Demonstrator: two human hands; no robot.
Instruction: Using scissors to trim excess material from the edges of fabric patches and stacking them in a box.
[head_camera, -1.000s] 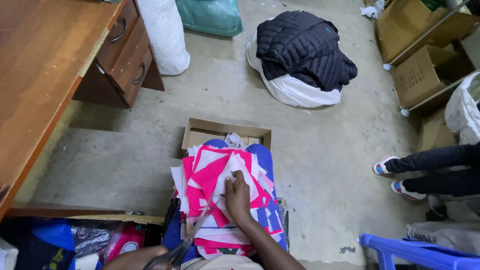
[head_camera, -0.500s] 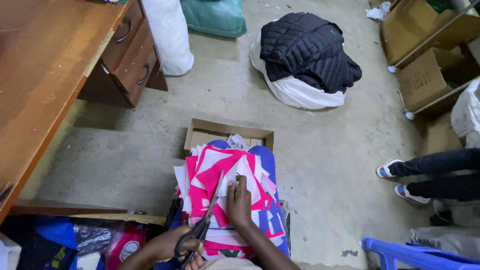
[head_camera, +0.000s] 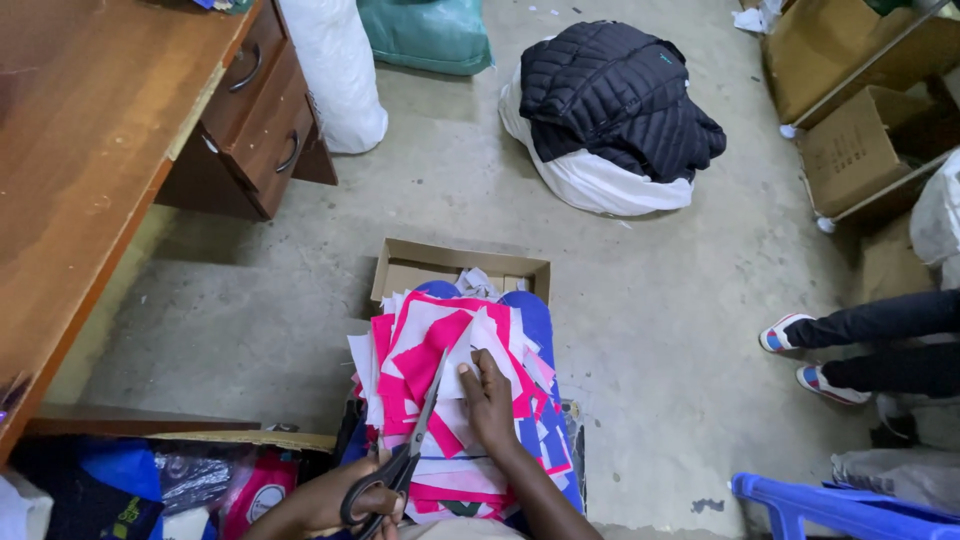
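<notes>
Grey concrete floor (head_camera: 640, 300) is filling most of the view; along the left edge a brown wooden bench (head_camera: 80, 150) with two drawers is standing; beside it a white sack (head_camera: 340, 80) and a teal bag (head_camera: 430, 35) are resting on the floor. Further back, a black quilted jacket (head_camera: 620, 95) is lying over a white bundle (head_camera: 590, 185); cardboard boxes (head_camera: 850, 140) are sitting at the right edge. Another person's legs (head_camera: 885, 340) in dark trousers and light shoes are reaching in from the right; a blue plastic chair (head_camera: 840, 505) is showing at the lower right corner.

An open cardboard box (head_camera: 440, 270) is lying on the floor just beyond the person's knees. A stack of pink and white fabric pieces (head_camera: 420, 365) is resting on the person's lap, over blue cloth (head_camera: 530, 320).

The right hand (head_camera: 490, 400) is lying flat on top of the stack, fingers (head_camera: 480, 365) pressing on a white piece; it is grasping nothing. The left hand (head_camera: 355, 505) is clenching the black handles of a pair of scissors (head_camera: 415, 440); the blades are pointing away from the body, lying across the stack just beside the right hand.
</notes>
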